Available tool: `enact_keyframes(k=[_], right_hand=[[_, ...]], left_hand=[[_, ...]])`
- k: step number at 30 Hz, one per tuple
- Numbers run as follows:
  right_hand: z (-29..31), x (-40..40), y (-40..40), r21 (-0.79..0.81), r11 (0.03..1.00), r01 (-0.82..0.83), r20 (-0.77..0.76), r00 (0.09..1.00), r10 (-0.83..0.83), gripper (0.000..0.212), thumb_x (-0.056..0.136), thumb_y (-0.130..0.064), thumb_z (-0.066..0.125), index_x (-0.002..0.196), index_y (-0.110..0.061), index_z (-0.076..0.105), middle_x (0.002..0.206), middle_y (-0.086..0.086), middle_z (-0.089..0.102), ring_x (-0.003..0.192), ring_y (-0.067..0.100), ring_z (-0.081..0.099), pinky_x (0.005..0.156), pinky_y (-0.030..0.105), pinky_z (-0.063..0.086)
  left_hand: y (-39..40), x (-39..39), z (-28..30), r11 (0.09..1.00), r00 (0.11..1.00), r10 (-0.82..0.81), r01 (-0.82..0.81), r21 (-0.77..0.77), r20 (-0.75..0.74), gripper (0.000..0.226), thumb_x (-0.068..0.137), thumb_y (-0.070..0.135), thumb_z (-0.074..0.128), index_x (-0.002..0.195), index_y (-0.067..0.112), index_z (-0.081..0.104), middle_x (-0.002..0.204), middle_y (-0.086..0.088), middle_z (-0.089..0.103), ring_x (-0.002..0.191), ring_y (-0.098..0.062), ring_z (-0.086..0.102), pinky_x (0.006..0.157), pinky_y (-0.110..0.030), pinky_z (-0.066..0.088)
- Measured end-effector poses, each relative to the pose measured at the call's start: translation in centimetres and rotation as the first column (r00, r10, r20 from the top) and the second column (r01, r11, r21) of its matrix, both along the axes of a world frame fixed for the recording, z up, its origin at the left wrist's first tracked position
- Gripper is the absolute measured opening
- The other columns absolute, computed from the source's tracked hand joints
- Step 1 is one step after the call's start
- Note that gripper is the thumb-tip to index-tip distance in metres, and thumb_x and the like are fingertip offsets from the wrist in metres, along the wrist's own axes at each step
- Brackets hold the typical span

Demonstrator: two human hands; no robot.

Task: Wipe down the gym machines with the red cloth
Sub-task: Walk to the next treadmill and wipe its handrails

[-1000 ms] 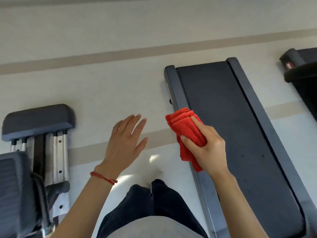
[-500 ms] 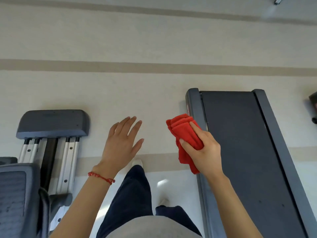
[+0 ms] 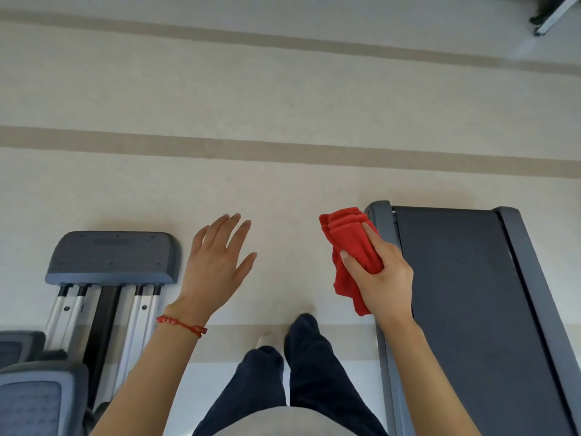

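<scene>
Fingers of your right hand (image 3: 382,278) grip the folded red cloth (image 3: 352,247) at centre frame, beside the treadmill (image 3: 456,294); your left hand (image 3: 213,265) is spread, holding nothing.

- On my feed, both forearms are bare from the frame's lower edge to the wrists; no sleeves show.
- The left hand (image 3: 217,265) wears no rings that I can make out, and its nails are short and plain.
- A thin red braided string bracelet (image 3: 182,324) circles the left wrist, with small knots or beads along it and a loose end at the inner side.
- The right hand (image 3: 382,278) and its wrist carry no jewellery.
- I see dark navy trousers (image 3: 301,372), loose in the leg.
- Pale, off-white shoe tips (image 3: 267,341) show beyond the cuffs.
- A light grey top (image 3: 276,424) fills the bottom centre.
</scene>
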State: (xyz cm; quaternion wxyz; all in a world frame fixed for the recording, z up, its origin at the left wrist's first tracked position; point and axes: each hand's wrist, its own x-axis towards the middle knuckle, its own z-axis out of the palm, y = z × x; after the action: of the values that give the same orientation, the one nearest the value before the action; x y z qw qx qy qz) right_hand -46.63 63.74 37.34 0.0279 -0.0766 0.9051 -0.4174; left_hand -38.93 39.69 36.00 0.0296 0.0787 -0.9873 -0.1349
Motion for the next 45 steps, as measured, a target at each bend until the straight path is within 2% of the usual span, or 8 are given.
enact_keyframes(k=[4, 13, 19, 23, 26, 36, 41, 45], right_hand=[[-0.5, -4.6, -1.6, -0.010, 1.000, 0.006, 0.016, 1.000, -0.005, 0.059, 0.079, -0.037, 0.067, 0.133, -0.023, 0.046, 0.118, 0.008, 0.059, 0.093, 0.018, 0.058, 0.079, 0.029, 0.050], [-1.5, -19.5, -4.6, -0.039, 0.999, 0.010, 0.057, 0.998, -0.008, 0.058, 0.080, -0.036, 0.067, 0.133, -0.030, 0.046, 0.111, 0.005, 0.060, 0.093, 0.018, 0.059, 0.081, 0.032, 0.051], [-1.1, -28.6, -6.4, -0.055, 0.998, 0.001, 0.064, 0.998, 0.003, 0.058, 0.079, -0.037, 0.066, 0.133, -0.033, 0.045, 0.109, 0.002, 0.061, 0.090, 0.016, 0.059, 0.077, 0.027, 0.048], [-1.0, -33.5, -8.0, -0.071, 0.997, 0.008, 0.057, 0.998, -0.004, 0.058, 0.078, -0.037, 0.067, 0.132, -0.034, 0.047, 0.109, 0.001, 0.061, 0.089, 0.012, 0.059, 0.072, 0.015, 0.042], [-1.2, -37.5, -9.3, -0.080, 0.996, 0.026, 0.064, 0.998, -0.021, 0.057, 0.079, -0.034, 0.067, 0.132, -0.032, 0.047, 0.109, 0.002, 0.061, 0.089, 0.013, 0.058, 0.073, 0.015, 0.042], [-1.3, -52.0, -15.7, -0.061, 0.988, 0.144, 0.048, 0.989, -0.141, 0.057, 0.078, -0.038, 0.066, 0.132, -0.030, 0.047, 0.108, 0.004, 0.063, 0.090, 0.017, 0.061, 0.080, 0.032, 0.052], [-1.2, -57.8, -17.6, -0.073, 0.979, 0.191, 0.044, 0.981, -0.188, 0.057, 0.078, -0.040, 0.065, 0.132, -0.032, 0.047, 0.109, 0.002, 0.062, 0.091, 0.014, 0.060, 0.080, 0.026, 0.048], [-1.3, -62.2, -18.0, -0.067, 0.973, 0.221, 0.054, 0.975, -0.217, 0.056, 0.079, -0.039, 0.065, 0.132, -0.033, 0.046, 0.110, 0.001, 0.062, 0.089, 0.010, 0.058, 0.075, 0.013, 0.042]], left_hand=[[-1.8, -4.6, -0.3, 1.000, 1.000, 0.021, -0.021, 0.020, 0.017, 0.069, 0.096, 0.048, 0.015, 0.122, -0.002, 0.056, 0.125, -0.024, 0.057, 0.115, -0.041, 0.053, 0.091, -0.056, 0.044], [-4.7, -19.4, -0.9, 0.999, 0.999, 0.045, -0.046, 0.022, 0.024, 0.069, 0.097, 0.049, 0.015, 0.122, 0.000, 0.056, 0.125, -0.022, 0.057, 0.116, -0.039, 0.053, 0.092, -0.053, 0.045], [-6.2, -27.8, 0.1, 0.998, 0.998, 0.054, -0.055, 0.013, 0.042, 0.071, 0.096, 0.050, 0.013, 0.123, 0.000, 0.055, 0.126, -0.022, 0.057, 0.116, -0.039, 0.053, 0.092, -0.053, 0.045], [-7.7, -33.3, 0.6, 0.999, 0.998, 0.043, -0.044, 0.005, 0.045, 0.072, 0.096, 0.050, 0.011, 0.122, 0.000, 0.056, 0.125, -0.021, 0.057, 0.116, -0.038, 0.054, 0.092, -0.053, 0.045], [-9.2, -38.2, 0.6, 1.000, 0.999, 0.010, -0.010, 0.008, 0.046, 0.072, 0.096, 0.050, 0.012, 0.122, 0.000, 0.056, 0.125, -0.021, 0.057, 0.115, -0.038, 0.054, 0.092, -0.052, 0.045], [-16.4, -55.2, 0.1, 0.992, 0.991, -0.128, 0.128, -0.004, 0.036, 0.067, 0.097, 0.048, 0.014, 0.124, 0.002, 0.055, 0.127, -0.020, 0.056, 0.117, -0.037, 0.053, 0.093, -0.052, 0.045], [-18.8, -62.7, 0.3, 0.981, 0.980, -0.192, 0.193, -0.013, 0.051, 0.069, 0.097, 0.049, 0.013, 0.123, 0.002, 0.056, 0.127, -0.019, 0.056, 0.116, -0.037, 0.053, 0.093, -0.050, 0.044], [-19.4, -68.0, 0.2, 0.975, 0.973, -0.223, 0.224, -0.006, 0.059, 0.069, 0.097, 0.049, 0.014, 0.123, 0.002, 0.055, 0.127, -0.020, 0.056, 0.116, -0.037, 0.054, 0.092, -0.050, 0.044]])
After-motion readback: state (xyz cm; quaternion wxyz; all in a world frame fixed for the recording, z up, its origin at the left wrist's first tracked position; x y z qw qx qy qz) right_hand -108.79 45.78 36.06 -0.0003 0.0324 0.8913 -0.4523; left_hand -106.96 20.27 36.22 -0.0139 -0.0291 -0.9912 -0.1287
